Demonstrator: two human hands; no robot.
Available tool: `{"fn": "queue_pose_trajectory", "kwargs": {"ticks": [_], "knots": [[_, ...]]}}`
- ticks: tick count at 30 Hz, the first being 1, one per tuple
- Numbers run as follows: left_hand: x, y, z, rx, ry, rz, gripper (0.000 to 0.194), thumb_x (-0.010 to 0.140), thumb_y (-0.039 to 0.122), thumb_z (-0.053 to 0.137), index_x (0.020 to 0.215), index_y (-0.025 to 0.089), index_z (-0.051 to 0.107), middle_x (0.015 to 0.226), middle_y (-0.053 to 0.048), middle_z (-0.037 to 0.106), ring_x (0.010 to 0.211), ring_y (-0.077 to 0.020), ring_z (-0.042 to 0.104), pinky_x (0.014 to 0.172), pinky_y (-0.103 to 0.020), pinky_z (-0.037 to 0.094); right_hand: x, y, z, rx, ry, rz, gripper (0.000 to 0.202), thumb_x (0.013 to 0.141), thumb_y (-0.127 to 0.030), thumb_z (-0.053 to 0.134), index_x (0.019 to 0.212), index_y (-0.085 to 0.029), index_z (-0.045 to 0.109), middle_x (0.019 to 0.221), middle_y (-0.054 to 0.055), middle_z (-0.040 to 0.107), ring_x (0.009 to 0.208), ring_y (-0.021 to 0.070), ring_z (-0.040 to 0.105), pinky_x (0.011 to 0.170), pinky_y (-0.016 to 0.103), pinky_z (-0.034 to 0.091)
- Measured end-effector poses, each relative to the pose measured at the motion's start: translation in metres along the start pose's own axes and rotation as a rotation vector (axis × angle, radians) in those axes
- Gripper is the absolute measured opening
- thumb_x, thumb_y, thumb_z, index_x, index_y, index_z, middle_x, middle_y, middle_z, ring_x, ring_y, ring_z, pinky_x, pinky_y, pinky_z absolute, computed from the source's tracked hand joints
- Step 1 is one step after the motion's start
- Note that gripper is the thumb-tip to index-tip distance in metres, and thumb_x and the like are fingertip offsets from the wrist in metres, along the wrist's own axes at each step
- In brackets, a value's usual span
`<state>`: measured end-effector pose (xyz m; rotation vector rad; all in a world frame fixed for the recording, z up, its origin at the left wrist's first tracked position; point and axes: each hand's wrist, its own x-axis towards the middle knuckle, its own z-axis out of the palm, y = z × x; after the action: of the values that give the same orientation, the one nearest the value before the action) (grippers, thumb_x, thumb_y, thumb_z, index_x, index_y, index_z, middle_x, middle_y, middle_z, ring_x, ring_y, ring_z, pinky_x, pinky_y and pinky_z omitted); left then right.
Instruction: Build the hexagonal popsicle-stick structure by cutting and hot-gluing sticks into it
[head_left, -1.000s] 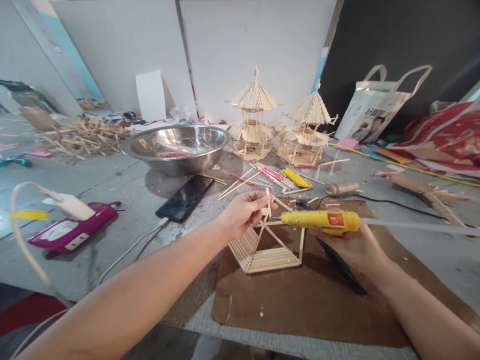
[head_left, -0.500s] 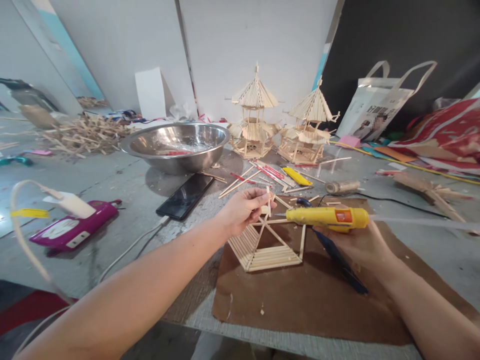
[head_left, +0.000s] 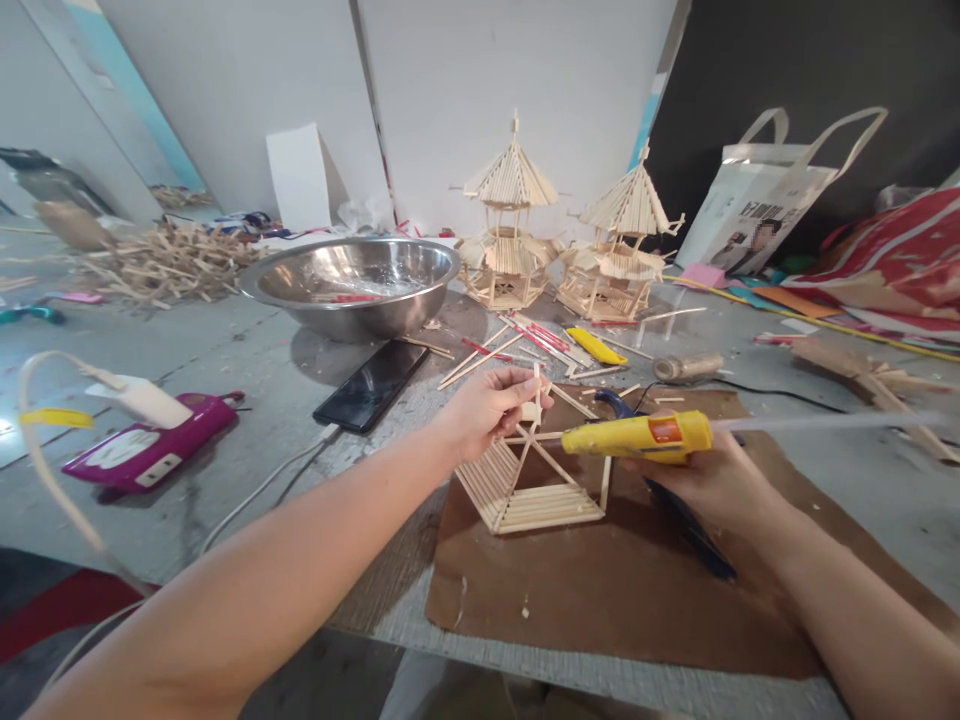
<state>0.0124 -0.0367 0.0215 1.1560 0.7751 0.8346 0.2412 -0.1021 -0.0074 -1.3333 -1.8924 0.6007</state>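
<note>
My left hand [head_left: 501, 408] pinches a short wooden stick [head_left: 537, 392] upright over the top of a hexagonal stick frame [head_left: 551, 506]. Rows of sticks fill two of the frame's sections; others are open. My right hand [head_left: 694, 480] is wrapped round a yellow glue gun [head_left: 637, 437], whose nozzle points left, close to the held stick and the frame's hub. The frame is above a brown sheet [head_left: 600, 600]. Dark blue pliers-like handles [head_left: 686, 525] show beneath the right hand.
Two stick pavilions [head_left: 510, 225] [head_left: 619, 245] stand at the back, beside a steel bowl [head_left: 360, 290]. Left lie a phone [head_left: 371, 388] and a purple power strip [head_left: 161, 445]. Loose sticks, a yellow cutter [head_left: 596, 346] and a small roll [head_left: 688, 367] lie beyond the sheet.
My right hand has moved the glue gun slightly left, its nozzle now nearer the held stick. My left hand still pinches the stick. The whole view has shifted slightly.
</note>
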Motion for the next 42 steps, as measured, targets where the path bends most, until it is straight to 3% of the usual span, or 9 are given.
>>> {"fn": "queue_pose_trajectory", "kwargs": {"ticks": [4,16,42], "knots": [[0.002,-0.001,-0.003,0.138,-0.010,-0.030,0.014,0.068,0.026,0.057,0.073,0.013,0.055,0.068,-0.003,0.060,0.033,0.0005,0.031,0.032,-0.016,0.016,0.001,-0.008,-0.006,-0.062,-0.214,0.069,0.024,0.063,-0.039,0.058,0.080,-0.022,0.064,0.070,-0.001,0.065,0.062,0.0180,0.059,0.057,0.027,0.047],[-0.001,-0.004,0.002,0.354,-0.101,-0.108,0.019,0.069,0.030,0.056,0.078,0.013,0.058,0.067,-0.001,0.061,0.040,-0.0001,0.035,0.036,-0.015,0.020,0.000,-0.018,-0.009,-0.158,-0.311,0.154,0.029,0.069,-0.044,0.051,0.082,-0.021,0.064,0.076,0.002,0.066,0.066,0.0189,0.058,0.058,0.028,0.044],[-0.004,0.000,0.007,0.435,-0.073,-0.134,0.021,0.067,0.030,0.058,0.080,0.013,0.059,0.064,0.000,0.059,0.042,-0.0009,0.036,0.038,-0.016,0.023,-0.001,-0.022,-0.009,-0.180,-0.307,0.157,0.033,0.068,-0.048,0.050,0.080,-0.019,0.063,0.073,0.003,0.065,0.064,0.0181,0.057,0.061,0.029,0.043]]}}
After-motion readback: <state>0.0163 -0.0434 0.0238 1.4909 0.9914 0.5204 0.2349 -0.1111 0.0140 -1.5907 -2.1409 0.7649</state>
